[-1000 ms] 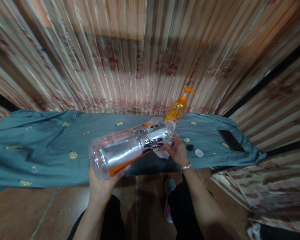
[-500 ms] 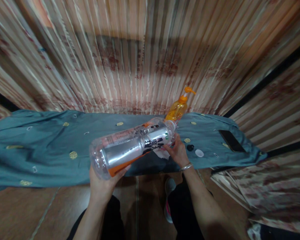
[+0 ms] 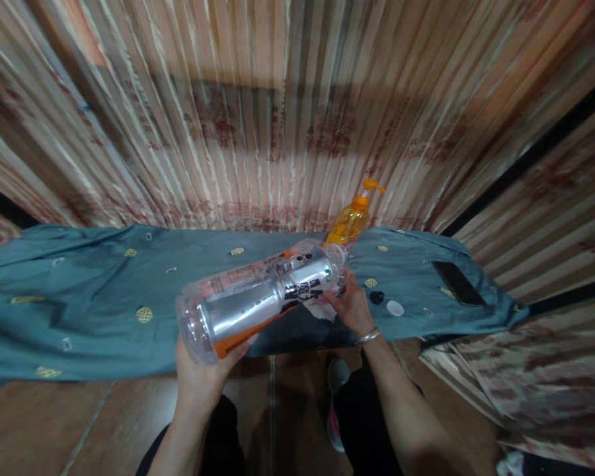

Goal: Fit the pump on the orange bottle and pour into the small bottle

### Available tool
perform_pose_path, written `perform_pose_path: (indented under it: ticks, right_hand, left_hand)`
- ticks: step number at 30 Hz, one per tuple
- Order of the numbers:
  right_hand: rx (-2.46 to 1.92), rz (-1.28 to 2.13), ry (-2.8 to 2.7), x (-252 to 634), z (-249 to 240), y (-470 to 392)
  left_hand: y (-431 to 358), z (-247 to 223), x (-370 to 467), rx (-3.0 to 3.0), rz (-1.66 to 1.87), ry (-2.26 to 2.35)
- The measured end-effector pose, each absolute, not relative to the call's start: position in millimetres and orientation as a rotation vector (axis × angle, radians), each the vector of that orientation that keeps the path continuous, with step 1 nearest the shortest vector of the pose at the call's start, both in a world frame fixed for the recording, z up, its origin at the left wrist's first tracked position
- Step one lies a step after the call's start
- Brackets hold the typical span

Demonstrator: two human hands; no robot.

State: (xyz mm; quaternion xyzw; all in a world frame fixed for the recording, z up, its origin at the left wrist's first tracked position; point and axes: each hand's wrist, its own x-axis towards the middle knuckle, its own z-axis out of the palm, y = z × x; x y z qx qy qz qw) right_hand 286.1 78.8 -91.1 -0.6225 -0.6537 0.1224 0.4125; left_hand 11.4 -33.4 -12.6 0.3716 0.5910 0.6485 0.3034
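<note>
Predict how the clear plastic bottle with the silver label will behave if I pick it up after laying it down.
The clear plastic bottle is probably light for its size, as no liquid shows in its clear base end. Its smooth, glossy surface may slip in a loose hand. Its rounded body looks apt to roll on the blue-green cloth.

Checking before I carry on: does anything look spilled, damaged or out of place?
No spill or damage stands out. The only slight oddity is a small black piece and a white disc lying loose on the cloth beside the right hand.
</note>
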Motion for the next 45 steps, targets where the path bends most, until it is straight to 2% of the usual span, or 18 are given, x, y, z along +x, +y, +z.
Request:
perform_pose_path:
  ticks: [19,45]
  right_hand:
    - [-1.582,0.342,-1.630,284,-89,78]
    - [-1.576,0.287,-1.614,281,-92,77]
  left_hand:
    - [-32,-7,14,1.020,1.784,1.557]
    - [-31,-23,6,1.082,1.767,1.634]
